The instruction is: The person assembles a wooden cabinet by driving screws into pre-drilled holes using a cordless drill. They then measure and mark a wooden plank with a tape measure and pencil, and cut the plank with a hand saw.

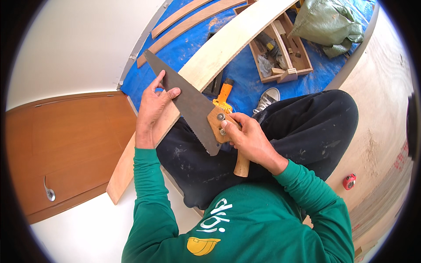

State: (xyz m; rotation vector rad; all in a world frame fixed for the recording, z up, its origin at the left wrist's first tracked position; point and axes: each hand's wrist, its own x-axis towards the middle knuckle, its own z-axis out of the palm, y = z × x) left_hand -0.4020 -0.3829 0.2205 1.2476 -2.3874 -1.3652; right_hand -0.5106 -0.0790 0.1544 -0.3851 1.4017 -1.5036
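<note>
A handsaw (190, 101) with a broad dark blade and wooden handle lies slanted across a long pale wooden board (232, 44). My right hand (249, 138) is closed around its handle, thumb by the metal fasteners. The toothed edge faces down-left toward my lap. Over the board's left edge, my left hand (152, 107) has its index finger and thumb stretched apart, touching the blade near its narrow end. Its other fingers are mostly hidden. The board slopes from beside my left forearm to the far top, passing over my left leg and beyond the blade.
Blue tarp (175, 55) covers the floor ahead, with two curved-looking wooden strips (193, 24). A wooden toolbox (302, 55) holds tools beside a green sack (329, 26). An orange-handled tool (224, 94) lies near my shoe. A red tape measure (349, 181) rests on plywood at right; a brown door (74, 144) stands left.
</note>
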